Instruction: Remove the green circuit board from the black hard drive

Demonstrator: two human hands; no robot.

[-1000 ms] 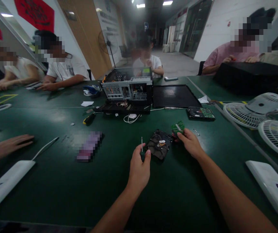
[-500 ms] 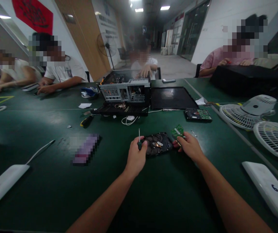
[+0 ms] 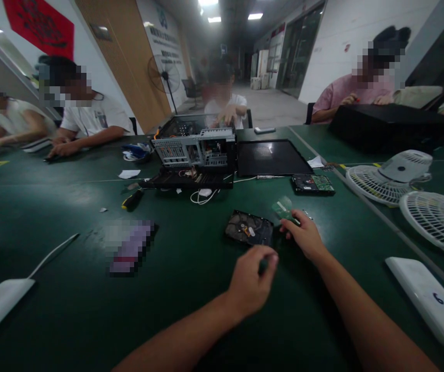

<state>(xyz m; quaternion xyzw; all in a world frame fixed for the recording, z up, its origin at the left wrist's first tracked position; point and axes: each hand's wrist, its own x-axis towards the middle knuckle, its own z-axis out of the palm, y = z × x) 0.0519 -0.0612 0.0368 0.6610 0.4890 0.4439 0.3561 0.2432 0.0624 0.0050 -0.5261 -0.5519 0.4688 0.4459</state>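
Below the opened hard drive [image 3: 245, 230], my left hand [image 3: 251, 276] is curled closed round the screwdriver [image 3: 263, 266]. Most of the screwdriver is hidden by the fingers, and its shaft is too blurred to make out. The hard drive lies flat on the green table, its dark underside bare, with a small orange and silver part near the middle. To its right, my right hand [image 3: 303, 235] pinches a small green circuit board [image 3: 283, 207] just off the drive's edge. The board is blurred by motion. Small screws [image 3: 307, 214] lie beyond the right hand.
An opened computer case [image 3: 194, 147] stands ahead, a person behind it, beside a black panel [image 3: 272, 157]. A second hard drive [image 3: 313, 184] lies in front. White fans [image 3: 380, 181] and a white power bank [image 3: 431, 299] are right; a yellow-black screwdriver [image 3: 132, 199] and pixelated purple object [image 3: 135, 245] left.
My left hand has left the hard drive's left edge and moved right and nearer to me. The hard drive now lies untouched by it. My right hand still holds the circuit board.
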